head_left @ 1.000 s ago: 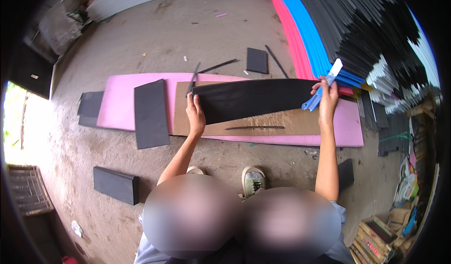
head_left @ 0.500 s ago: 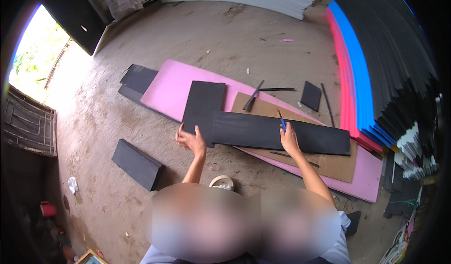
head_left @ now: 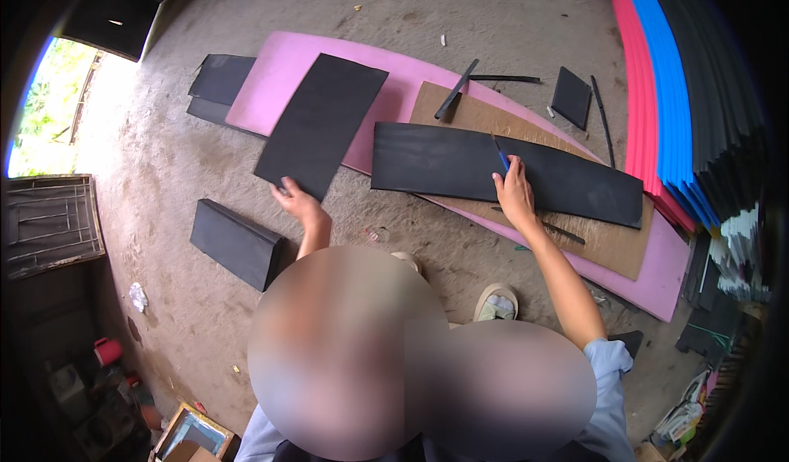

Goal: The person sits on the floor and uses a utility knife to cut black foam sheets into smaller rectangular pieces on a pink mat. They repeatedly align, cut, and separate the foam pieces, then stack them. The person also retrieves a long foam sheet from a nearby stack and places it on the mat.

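Observation:
My left hand [head_left: 302,207] grips the near end of a rectangular black foam sheet [head_left: 325,121], thumb on top and the other fingers partly hidden. That sheet slants over a pink foam sheet [head_left: 271,67], a shadow along its right side. In my right hand [head_left: 516,192] is a thin blue-handled cutter [head_left: 501,154], its tip pointing away from me. This hand rests on or just above a long black foam strip [head_left: 444,162]. Beneath the strip lie a brown board [head_left: 629,252] and the pink sheet.
A stack of black foam pieces [head_left: 234,244] lies left of my left arm. Thin black offcuts [head_left: 503,78] and a small black piece [head_left: 571,98] lie beyond the strip. Tall stacks of red, blue [head_left: 662,67] and black sheets stand at right. A shoe [head_left: 497,302] shows below.
My left hand, open before, has taken hold of the shorter black sheet and swung its near end left, away from the long strip. My right hand keeps the cutter. The view has shifted.

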The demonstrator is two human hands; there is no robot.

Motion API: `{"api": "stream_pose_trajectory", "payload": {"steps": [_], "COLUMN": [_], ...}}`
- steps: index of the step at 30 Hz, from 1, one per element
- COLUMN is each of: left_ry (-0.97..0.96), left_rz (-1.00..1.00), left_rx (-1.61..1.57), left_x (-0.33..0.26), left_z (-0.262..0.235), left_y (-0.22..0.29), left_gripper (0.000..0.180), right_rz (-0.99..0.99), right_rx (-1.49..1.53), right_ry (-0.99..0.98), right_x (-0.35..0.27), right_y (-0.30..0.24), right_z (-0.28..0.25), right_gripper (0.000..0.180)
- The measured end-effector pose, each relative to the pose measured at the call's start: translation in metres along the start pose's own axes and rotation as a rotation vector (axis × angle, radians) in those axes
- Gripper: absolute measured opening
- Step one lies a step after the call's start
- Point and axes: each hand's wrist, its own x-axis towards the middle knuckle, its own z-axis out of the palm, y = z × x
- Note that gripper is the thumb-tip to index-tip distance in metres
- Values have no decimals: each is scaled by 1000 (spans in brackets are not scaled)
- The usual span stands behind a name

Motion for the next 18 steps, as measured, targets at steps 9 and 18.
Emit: {"api": "stream_pose_trajectory", "payload": {"steps": [9,18], "left_ry": [-342,-788], "left_rz": [41,108], "left_rx": [10,282], "left_x": [33,-52], "left_z": [0,64], "left_y": [57,-3], "left_gripper": [47,38], "right_rz": [8,285], "right_rx": [293,91], "right_ry": [126,401], "right_x": [10,-2], "right_y": [24,107], "right_z": [2,-53], "right_gripper": [33,42]}}
